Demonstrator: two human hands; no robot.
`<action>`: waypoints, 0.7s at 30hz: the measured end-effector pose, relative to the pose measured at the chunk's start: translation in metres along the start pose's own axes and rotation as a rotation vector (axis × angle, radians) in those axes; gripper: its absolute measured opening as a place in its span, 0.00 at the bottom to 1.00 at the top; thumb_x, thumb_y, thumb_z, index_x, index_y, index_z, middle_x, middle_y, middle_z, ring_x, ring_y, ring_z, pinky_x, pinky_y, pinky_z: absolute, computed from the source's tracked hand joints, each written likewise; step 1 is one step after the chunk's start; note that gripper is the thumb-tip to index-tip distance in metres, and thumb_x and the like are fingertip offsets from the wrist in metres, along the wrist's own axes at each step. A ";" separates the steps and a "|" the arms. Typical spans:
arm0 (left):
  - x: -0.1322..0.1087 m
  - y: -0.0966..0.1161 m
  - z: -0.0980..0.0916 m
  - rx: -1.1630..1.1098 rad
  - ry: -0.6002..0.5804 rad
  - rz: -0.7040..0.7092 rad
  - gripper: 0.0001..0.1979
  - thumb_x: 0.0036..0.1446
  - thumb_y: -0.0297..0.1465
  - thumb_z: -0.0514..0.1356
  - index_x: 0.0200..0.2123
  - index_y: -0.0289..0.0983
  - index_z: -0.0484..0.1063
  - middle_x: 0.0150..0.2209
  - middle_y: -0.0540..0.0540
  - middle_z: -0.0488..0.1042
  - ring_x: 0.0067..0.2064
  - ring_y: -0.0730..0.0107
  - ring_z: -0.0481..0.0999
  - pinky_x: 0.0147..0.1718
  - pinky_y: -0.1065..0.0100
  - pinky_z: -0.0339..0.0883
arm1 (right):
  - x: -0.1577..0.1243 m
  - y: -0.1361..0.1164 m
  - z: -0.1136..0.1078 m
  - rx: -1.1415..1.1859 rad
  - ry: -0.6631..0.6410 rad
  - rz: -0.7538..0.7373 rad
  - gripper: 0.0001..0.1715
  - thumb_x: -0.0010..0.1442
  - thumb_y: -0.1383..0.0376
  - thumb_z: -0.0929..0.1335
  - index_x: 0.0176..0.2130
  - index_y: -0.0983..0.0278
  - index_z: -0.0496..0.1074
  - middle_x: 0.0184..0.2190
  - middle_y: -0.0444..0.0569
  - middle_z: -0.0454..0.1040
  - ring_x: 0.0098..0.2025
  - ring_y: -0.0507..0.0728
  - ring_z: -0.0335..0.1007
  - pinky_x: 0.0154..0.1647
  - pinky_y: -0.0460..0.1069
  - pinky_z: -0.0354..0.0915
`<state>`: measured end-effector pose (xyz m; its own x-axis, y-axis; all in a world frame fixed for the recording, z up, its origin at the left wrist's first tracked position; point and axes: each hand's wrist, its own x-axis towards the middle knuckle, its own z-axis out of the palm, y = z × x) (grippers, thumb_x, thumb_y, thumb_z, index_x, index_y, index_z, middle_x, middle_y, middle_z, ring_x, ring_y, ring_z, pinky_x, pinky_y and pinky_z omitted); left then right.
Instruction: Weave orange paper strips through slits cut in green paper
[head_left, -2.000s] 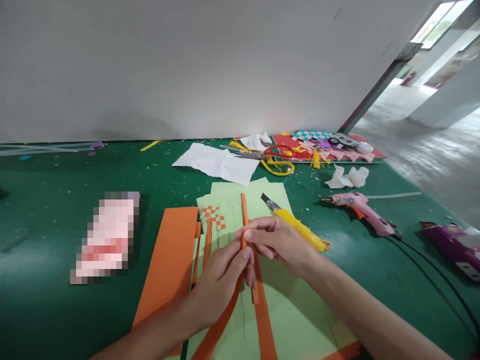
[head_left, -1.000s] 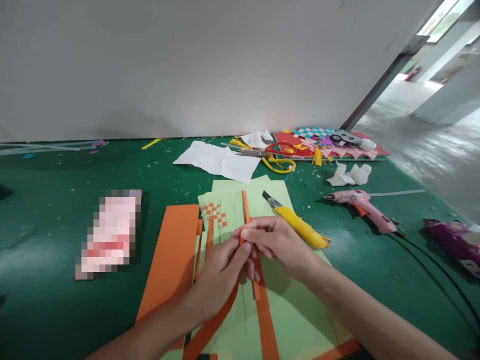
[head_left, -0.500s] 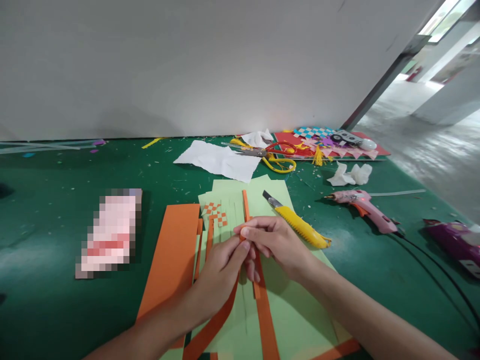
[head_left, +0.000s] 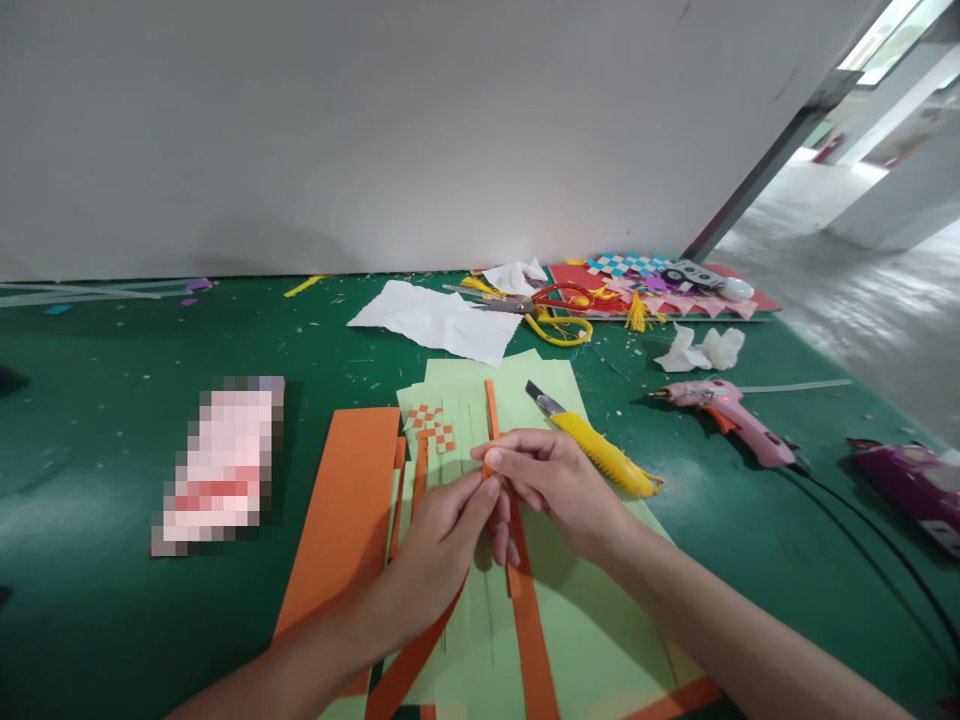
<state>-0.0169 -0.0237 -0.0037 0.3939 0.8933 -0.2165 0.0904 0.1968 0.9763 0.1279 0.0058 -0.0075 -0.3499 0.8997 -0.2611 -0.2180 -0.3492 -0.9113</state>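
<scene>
Strip (head_left: 417,652) leftward, knife (head_left: 600,455) beside right hand (head_left: 559,487)

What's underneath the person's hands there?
Light green paper cut into slits, lying on the green mat. Both the left hand and right hand pinch an orange strip over it. How the strip threads through the slits beneath the palms is covered.

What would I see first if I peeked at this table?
Two hands meet in the middle: the left hand and the right hand both pinch an orange paper strip over a slit light green sheet. Just right of them lies a yellow utility knife. Farther right, a pink glue gun rests on the green table.
</scene>
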 end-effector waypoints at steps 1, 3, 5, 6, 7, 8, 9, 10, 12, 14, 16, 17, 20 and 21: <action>0.000 0.000 0.000 0.004 -0.001 0.001 0.19 0.67 0.36 0.47 0.26 0.37 0.67 0.18 0.52 0.70 0.25 0.71 0.73 0.28 0.72 0.65 | 0.000 0.000 0.000 -0.008 0.002 -0.002 0.15 0.54 0.57 0.73 0.34 0.67 0.78 0.11 0.35 0.57 0.13 0.46 0.53 0.14 0.42 0.55; 0.000 0.000 0.000 0.004 -0.002 0.004 0.20 0.68 0.36 0.47 0.25 0.37 0.66 0.18 0.52 0.69 0.25 0.71 0.73 0.29 0.71 0.66 | 0.000 0.000 -0.001 -0.011 -0.004 0.005 0.16 0.54 0.56 0.72 0.35 0.67 0.78 0.11 0.35 0.56 0.14 0.46 0.52 0.15 0.43 0.53; -0.001 0.000 0.000 -0.006 -0.004 0.005 0.20 0.68 0.36 0.47 0.25 0.37 0.66 0.19 0.52 0.69 0.25 0.71 0.73 0.30 0.70 0.66 | 0.001 -0.001 -0.001 -0.028 0.007 -0.002 0.16 0.55 0.55 0.72 0.36 0.66 0.78 0.11 0.35 0.56 0.15 0.46 0.51 0.17 0.43 0.52; -0.001 -0.001 0.000 -0.011 -0.003 0.003 0.19 0.68 0.36 0.47 0.25 0.37 0.66 0.19 0.52 0.70 0.25 0.71 0.73 0.30 0.70 0.66 | 0.001 -0.002 -0.002 -0.044 0.014 -0.008 0.16 0.55 0.56 0.72 0.36 0.66 0.78 0.12 0.35 0.56 0.16 0.46 0.50 0.18 0.43 0.52; -0.001 -0.001 0.000 -0.016 -0.002 0.000 0.19 0.68 0.36 0.47 0.25 0.38 0.65 0.19 0.52 0.70 0.25 0.71 0.73 0.30 0.70 0.66 | 0.001 -0.004 -0.002 -0.060 0.015 -0.010 0.15 0.55 0.56 0.72 0.36 0.66 0.78 0.12 0.35 0.56 0.16 0.46 0.49 0.19 0.43 0.51; -0.001 -0.002 0.000 -0.019 0.002 -0.002 0.19 0.68 0.36 0.47 0.25 0.38 0.65 0.19 0.52 0.70 0.25 0.71 0.73 0.30 0.70 0.65 | 0.001 -0.006 -0.003 -0.075 0.007 -0.005 0.14 0.55 0.57 0.72 0.36 0.65 0.77 0.13 0.35 0.57 0.17 0.46 0.49 0.19 0.44 0.50; -0.002 -0.002 0.000 -0.022 0.005 -0.006 0.19 0.68 0.36 0.47 0.25 0.38 0.65 0.19 0.52 0.70 0.25 0.71 0.73 0.30 0.70 0.65 | 0.001 -0.008 -0.003 -0.089 -0.009 0.005 0.13 0.54 0.57 0.72 0.35 0.65 0.77 0.13 0.36 0.58 0.17 0.46 0.49 0.20 0.44 0.49; -0.002 -0.003 0.000 -0.027 0.007 -0.009 0.19 0.68 0.36 0.47 0.25 0.38 0.65 0.19 0.52 0.70 0.25 0.71 0.73 0.30 0.70 0.65 | 0.001 -0.011 -0.004 -0.102 -0.031 0.018 0.13 0.53 0.57 0.73 0.33 0.65 0.77 0.14 0.37 0.60 0.18 0.46 0.49 0.20 0.44 0.48; -0.002 -0.003 0.000 -0.037 0.001 -0.006 0.19 0.68 0.36 0.46 0.25 0.38 0.64 0.19 0.53 0.70 0.26 0.72 0.74 0.31 0.71 0.65 | 0.001 -0.014 -0.004 -0.120 -0.064 0.037 0.13 0.52 0.57 0.74 0.29 0.65 0.75 0.15 0.37 0.61 0.18 0.46 0.49 0.20 0.44 0.47; -0.002 -0.003 0.000 -0.039 -0.011 -0.002 0.20 0.68 0.35 0.46 0.25 0.37 0.65 0.20 0.52 0.70 0.26 0.72 0.74 0.31 0.71 0.65 | 0.001 -0.015 -0.005 -0.124 -0.076 0.038 0.14 0.51 0.57 0.74 0.26 0.65 0.74 0.15 0.37 0.61 0.18 0.45 0.49 0.20 0.45 0.47; -0.002 -0.003 0.000 -0.033 -0.017 0.003 0.20 0.68 0.35 0.46 0.24 0.37 0.65 0.20 0.52 0.70 0.26 0.72 0.74 0.31 0.71 0.66 | 0.000 -0.014 -0.005 -0.110 -0.085 0.037 0.15 0.52 0.57 0.74 0.26 0.65 0.73 0.15 0.37 0.60 0.18 0.45 0.49 0.20 0.45 0.46; -0.002 -0.002 0.000 -0.031 -0.017 0.002 0.20 0.68 0.35 0.46 0.24 0.37 0.65 0.20 0.52 0.70 0.26 0.72 0.73 0.31 0.71 0.65 | 0.000 -0.013 -0.005 -0.100 -0.089 0.036 0.15 0.52 0.57 0.74 0.26 0.66 0.73 0.15 0.37 0.60 0.18 0.45 0.49 0.20 0.45 0.46; -0.001 -0.001 0.000 -0.029 -0.011 -0.003 0.20 0.68 0.36 0.47 0.24 0.37 0.65 0.20 0.52 0.70 0.26 0.72 0.73 0.31 0.71 0.65 | 0.001 -0.010 -0.005 -0.072 -0.095 0.032 0.15 0.53 0.57 0.73 0.26 0.66 0.73 0.14 0.37 0.59 0.18 0.45 0.48 0.20 0.44 0.46; -0.002 -0.001 0.000 -0.025 -0.009 -0.006 0.20 0.68 0.36 0.47 0.24 0.37 0.65 0.20 0.52 0.70 0.26 0.72 0.73 0.31 0.71 0.65 | 0.001 -0.009 -0.005 -0.067 -0.091 0.029 0.15 0.53 0.57 0.73 0.26 0.66 0.73 0.14 0.37 0.59 0.18 0.45 0.48 0.20 0.44 0.46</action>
<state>-0.0176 -0.0251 -0.0040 0.4014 0.8884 -0.2226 0.0698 0.2126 0.9746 0.1336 0.0113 -0.0006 -0.4370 0.8609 -0.2607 -0.1457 -0.3538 -0.9239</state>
